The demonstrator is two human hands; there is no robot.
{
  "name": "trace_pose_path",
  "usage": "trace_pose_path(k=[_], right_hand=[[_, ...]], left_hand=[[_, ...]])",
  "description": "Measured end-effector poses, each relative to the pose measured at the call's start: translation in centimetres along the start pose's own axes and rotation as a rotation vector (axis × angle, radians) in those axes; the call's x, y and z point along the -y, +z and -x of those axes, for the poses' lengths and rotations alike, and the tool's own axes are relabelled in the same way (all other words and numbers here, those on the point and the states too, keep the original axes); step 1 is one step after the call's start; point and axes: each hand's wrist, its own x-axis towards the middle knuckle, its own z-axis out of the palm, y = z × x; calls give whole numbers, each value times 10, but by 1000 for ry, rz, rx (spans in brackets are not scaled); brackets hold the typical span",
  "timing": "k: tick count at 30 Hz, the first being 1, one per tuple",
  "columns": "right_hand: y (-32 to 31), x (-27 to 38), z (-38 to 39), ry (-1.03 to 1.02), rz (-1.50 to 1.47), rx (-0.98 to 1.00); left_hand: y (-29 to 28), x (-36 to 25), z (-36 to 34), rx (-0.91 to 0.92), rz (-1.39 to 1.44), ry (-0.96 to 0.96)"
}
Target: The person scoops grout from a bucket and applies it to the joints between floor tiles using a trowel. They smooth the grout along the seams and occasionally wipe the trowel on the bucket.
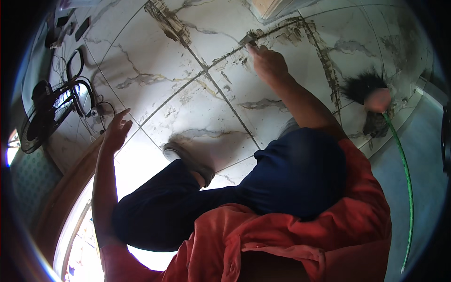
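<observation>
My right hand reaches far over the marbled white floor tiles, closed round a small flat scraper. Its blade meets the floor at a tile joint, beside a lump of dark grey grout. Most of the handle is hidden in my fingers. Dark paste is smeared along the joint to the right of the blade. On the left, my left hand is held out with its fingers apart and nothing in them, near a wooden door frame edge.
A black fan with tangled cables lies at the left, near a dark phone-like slab. To the right are a black-bristled broom with a long green handle and a dark rag. A pale box-like corner stands ahead.
</observation>
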Motion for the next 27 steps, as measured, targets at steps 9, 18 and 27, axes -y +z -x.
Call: trace_pose_path(k=[9,18,27], right_hand=[[-3,8,29,13,-24,66],[9,-7,34,30,31,54],[-6,-26,8,27,18,53]], left_hand=[[-12,5,11,-42,-33,-12],[-18,-4,14,-56,41,-19],[-10,3,6,-18,23,10]])
